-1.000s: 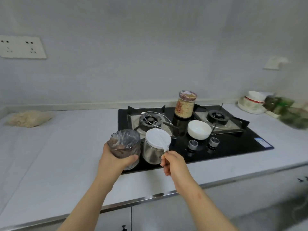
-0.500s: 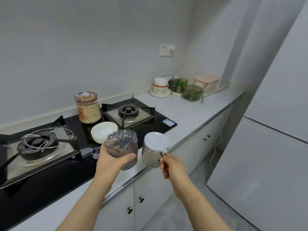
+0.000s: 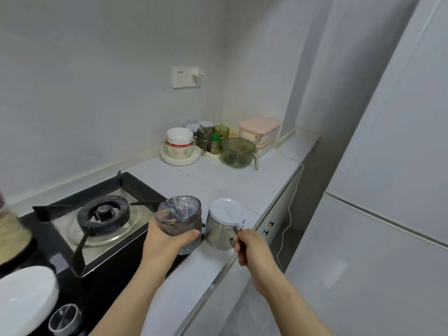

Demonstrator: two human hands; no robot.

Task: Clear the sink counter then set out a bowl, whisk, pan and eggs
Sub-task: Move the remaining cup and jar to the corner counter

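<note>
Pale tabletop (image 3: 232, 180) now runs ahead to its far right corner, brought into view as the head turned away from the gas hob (image 3: 104, 214). The left hand (image 3: 167, 241) keeps its grip curled round a clear textured tumbler (image 3: 178, 221). The right hand (image 3: 252, 248) still pinches the handle of a white-lidded steel canister (image 3: 219, 231). Both are held aloft near the front edge. Clearing seems to be under way, with the pair probably bound for the stacked bowls (image 3: 179, 144) in that corner. A white bowl (image 3: 24, 294) is cut off at the hob's near left. The tumbler's contents are unreadable, and no whisk, pan or eggs show.
</note>
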